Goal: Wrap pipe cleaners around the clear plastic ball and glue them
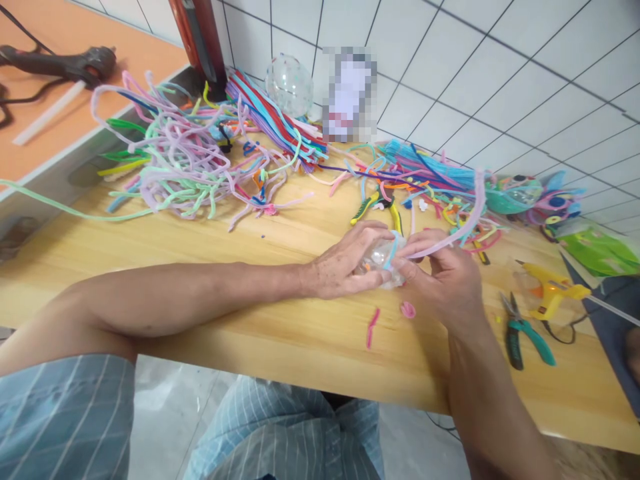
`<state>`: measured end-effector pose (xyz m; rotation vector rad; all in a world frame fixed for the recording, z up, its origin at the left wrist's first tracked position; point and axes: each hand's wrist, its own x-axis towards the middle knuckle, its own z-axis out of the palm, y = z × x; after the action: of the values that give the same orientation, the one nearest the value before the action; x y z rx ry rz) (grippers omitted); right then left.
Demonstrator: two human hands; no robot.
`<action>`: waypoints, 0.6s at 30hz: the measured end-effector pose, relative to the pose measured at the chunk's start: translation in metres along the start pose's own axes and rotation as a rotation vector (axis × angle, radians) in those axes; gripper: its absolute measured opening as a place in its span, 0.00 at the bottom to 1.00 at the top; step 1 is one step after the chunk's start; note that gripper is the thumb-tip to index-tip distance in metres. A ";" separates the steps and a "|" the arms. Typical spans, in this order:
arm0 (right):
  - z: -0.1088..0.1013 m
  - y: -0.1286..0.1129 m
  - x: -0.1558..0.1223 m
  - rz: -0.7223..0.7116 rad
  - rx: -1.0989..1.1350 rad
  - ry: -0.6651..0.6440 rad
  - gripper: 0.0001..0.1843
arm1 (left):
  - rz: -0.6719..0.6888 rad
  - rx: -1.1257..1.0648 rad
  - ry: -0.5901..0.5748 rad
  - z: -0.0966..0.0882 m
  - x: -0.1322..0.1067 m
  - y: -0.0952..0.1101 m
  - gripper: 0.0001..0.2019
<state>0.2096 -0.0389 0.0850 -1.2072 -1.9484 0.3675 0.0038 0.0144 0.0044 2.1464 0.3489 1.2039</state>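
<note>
My left hand (345, 260) is closed round a clear plastic ball (379, 259) just above the wooden table. A light blue strip of pipe cleaner (393, 248) runs across the ball. My right hand (440, 277) pinches a pale purple pipe cleaner (465, 233) at the ball's right side; its long free end curves up and away. Whether the purple piece touches the ball is hidden by my fingers. On the table below lie a pink coil (408, 310) and a short pink pipe cleaner piece (373, 328).
Tangled pipe cleaners (185, 153) cover the back left. Yellow-black pliers (367, 207) lie behind my hands. At right are teal-handled pliers (525, 333), a yellow glue gun (553, 290) and a green packet (597, 247). A second clear ball (289, 85) and a phone (349, 93) stand by the tiled wall.
</note>
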 end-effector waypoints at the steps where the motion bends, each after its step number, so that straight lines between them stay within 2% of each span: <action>1: 0.000 0.000 0.000 -0.005 -0.003 -0.003 0.04 | -0.001 0.000 0.001 0.000 0.000 0.001 0.27; 7: 0.002 -0.006 0.001 -0.029 -0.053 -0.004 0.04 | -0.010 0.000 0.015 0.001 0.001 0.002 0.27; 18: 0.002 -0.007 -0.001 0.079 -0.009 -0.009 0.02 | -0.047 -0.034 -0.014 -0.002 0.001 0.004 0.26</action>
<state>0.2040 -0.0427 0.0876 -1.2930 -1.9159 0.4060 0.0025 0.0124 0.0080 2.1050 0.3684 1.1602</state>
